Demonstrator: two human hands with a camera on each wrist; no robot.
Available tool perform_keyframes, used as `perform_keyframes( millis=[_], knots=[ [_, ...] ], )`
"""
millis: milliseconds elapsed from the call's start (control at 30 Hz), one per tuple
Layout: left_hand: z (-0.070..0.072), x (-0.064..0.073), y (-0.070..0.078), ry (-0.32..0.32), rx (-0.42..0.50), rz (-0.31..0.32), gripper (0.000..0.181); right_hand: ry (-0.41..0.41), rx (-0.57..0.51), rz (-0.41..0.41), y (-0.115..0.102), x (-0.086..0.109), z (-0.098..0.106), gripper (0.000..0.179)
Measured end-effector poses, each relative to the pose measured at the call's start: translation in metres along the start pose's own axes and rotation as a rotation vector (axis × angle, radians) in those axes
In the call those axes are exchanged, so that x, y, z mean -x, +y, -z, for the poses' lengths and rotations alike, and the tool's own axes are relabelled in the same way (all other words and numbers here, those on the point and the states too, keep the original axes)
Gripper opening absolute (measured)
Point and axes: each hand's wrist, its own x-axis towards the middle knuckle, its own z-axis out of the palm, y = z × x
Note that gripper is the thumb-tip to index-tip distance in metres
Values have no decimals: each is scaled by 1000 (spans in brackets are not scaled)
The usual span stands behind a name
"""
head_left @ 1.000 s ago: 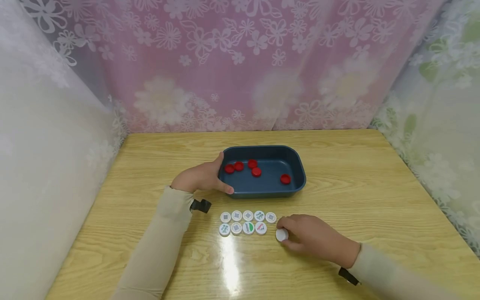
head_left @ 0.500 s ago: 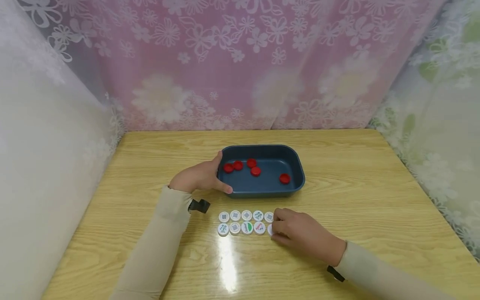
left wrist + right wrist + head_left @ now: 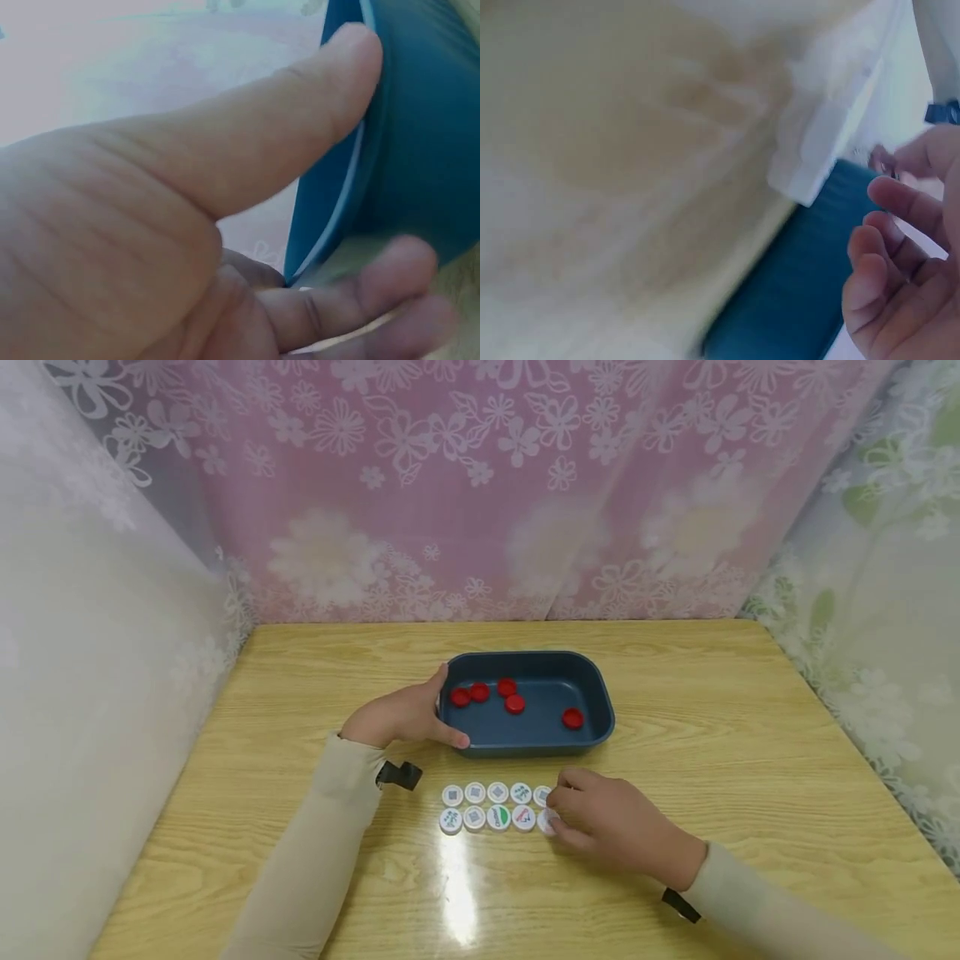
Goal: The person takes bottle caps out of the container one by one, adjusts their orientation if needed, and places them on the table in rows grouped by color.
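Note:
White printed bottle caps (image 3: 498,817) lie in two rows on the wooden table. At the front row's right end sits another bottle cap (image 3: 548,822), partly covered by my right hand (image 3: 618,827). In the right wrist view, the right fingers (image 3: 866,277) are loosely bent, with a gap to the thumb and nothing visible between them. My left hand (image 3: 401,714) holds the left end of the dark blue tray (image 3: 525,750), its thumb (image 3: 352,67) on the rim. Several red bottle caps (image 3: 514,703) lie scattered inside.
The tray stands behind the rows of caps on the wood-grain table (image 3: 697,710). A pink flowered curtain (image 3: 480,527) hangs behind the table's back edge. Pale curtains flank the left (image 3: 112,693) and the right (image 3: 892,610).
My right hand has carried a white bottle cap leftward to the front row's right end, and more of that cap now shows. The left hand and tray have kept their places.

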Motion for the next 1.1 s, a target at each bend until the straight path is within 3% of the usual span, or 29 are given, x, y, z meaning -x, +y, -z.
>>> perform_keyframes(
  millis=[100,200,300,600,700,800,900,1000,1100],
  knots=[
    [2,-1,-2,58,22,-25,103,104,7,5,6,-2,9,8],
    [3,-5,-5,158,21,-30,77,208,17,-6,12,-6,17,11],
    [0,-7,-6,225,11,-18,65,278,50,-28,17,-10,22,17],
    [-3,-7,-6,233,54,20,62,377,113,-144,23,-18,27,27],
    [-3,-6,-7,230,65,16,61,366,125,-188,25,-25,33,32],
    [-1,-6,-7,230,66,21,62,293,131,-229,28,-41,49,38],
    [0,-8,-7,233,47,18,61,134,140,-295,34,-68,74,43],
    [2,-10,-6,238,20,5,61,-120,151,-389,41,-103,95,49],
    [2,-10,-6,249,5,6,60,-434,197,-469,49,-142,103,53]
  ],
)
